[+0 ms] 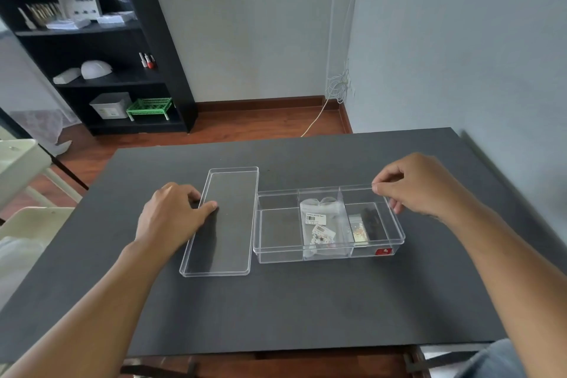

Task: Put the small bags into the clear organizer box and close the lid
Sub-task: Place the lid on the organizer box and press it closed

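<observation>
The clear organizer box (277,247) stands open on the black table, with three compartments in a row. Small bags (320,225) with barcode labels fill its middle compartment. Another small bag (359,228) lies in the right compartment beside something dark. The left compartment is bare. The clear lid (228,242) lies flat on the table, touching the box's left side. My left hand (171,215) rests on the lid's left edge, thumb on its upper surface. My right hand (420,186) pinches the box's far right rim between thumb and fingers.
The black table (276,310) stretches from the near edge to a grey wall on the right. A black shelf unit (101,40) with bins stands far left. A white chair (24,169) sits beside the table's left edge.
</observation>
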